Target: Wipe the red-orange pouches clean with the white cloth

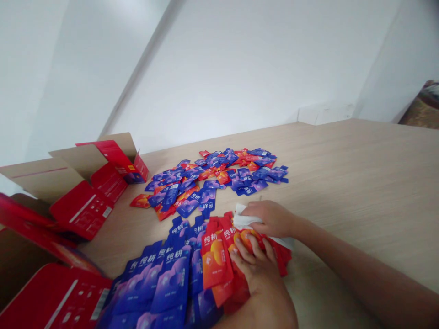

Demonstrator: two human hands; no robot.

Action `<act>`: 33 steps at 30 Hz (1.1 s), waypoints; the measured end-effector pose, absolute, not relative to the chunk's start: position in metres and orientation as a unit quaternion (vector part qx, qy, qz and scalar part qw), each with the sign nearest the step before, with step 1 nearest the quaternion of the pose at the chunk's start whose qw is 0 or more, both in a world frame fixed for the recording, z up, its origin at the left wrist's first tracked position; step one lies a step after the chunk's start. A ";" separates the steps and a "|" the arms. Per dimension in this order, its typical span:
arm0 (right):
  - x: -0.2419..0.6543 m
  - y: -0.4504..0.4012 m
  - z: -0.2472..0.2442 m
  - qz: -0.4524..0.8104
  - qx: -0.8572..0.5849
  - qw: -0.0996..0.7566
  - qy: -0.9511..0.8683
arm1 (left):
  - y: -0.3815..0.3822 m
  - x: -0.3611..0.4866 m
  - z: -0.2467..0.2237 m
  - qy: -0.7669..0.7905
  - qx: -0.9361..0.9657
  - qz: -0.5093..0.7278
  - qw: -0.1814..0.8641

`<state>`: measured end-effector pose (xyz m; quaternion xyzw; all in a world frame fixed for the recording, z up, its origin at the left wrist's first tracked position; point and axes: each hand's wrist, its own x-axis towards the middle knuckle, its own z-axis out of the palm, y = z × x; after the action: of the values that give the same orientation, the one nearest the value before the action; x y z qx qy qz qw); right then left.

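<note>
Overlapping red pouches (214, 256) with orange fruit pictures lie in a stack at the front of the table. My left hand (257, 265) rests on them with its fingers spread, pressing lightly on the printed faces. Just beyond it, my right hand (270, 218) is closed around a crumpled white tissue (242, 218), which touches the top ends of the red pouches. Part of the tissue shows below the right wrist. To the left, purple-blue pouches (171, 278) are layered in overlapping rows, and some slip under the red ones.
Several opened red cardboard boxes (82, 208) stand along the left side, flaps up. Loose purple and red pouches (212, 171) are heaped farther back on the wooden table (343, 183). A white wall rises behind, with a low white box-like fixture (324, 114) at the table's back edge.
</note>
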<state>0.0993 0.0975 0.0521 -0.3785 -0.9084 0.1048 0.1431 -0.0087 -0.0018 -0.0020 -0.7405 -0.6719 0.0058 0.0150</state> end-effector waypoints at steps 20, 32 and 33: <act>0.050 0.101 0.070 0.113 -0.320 0.043 -0.940 | -0.003 -0.002 0.006 -0.661 -0.746 0.077 -0.027; 0.050 0.091 0.084 0.141 -0.281 0.043 -0.948 | -0.006 0.002 0.014 -0.654 -0.743 0.138 0.018; 0.049 0.092 0.081 0.136 -0.292 0.037 -0.946 | -0.006 0.002 0.015 -0.653 -0.743 0.147 0.022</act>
<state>0.0488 0.0915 0.0813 -0.2916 -0.9461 0.1359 0.0372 0.0021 -0.0063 0.0155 -0.7430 -0.6526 0.1470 0.0222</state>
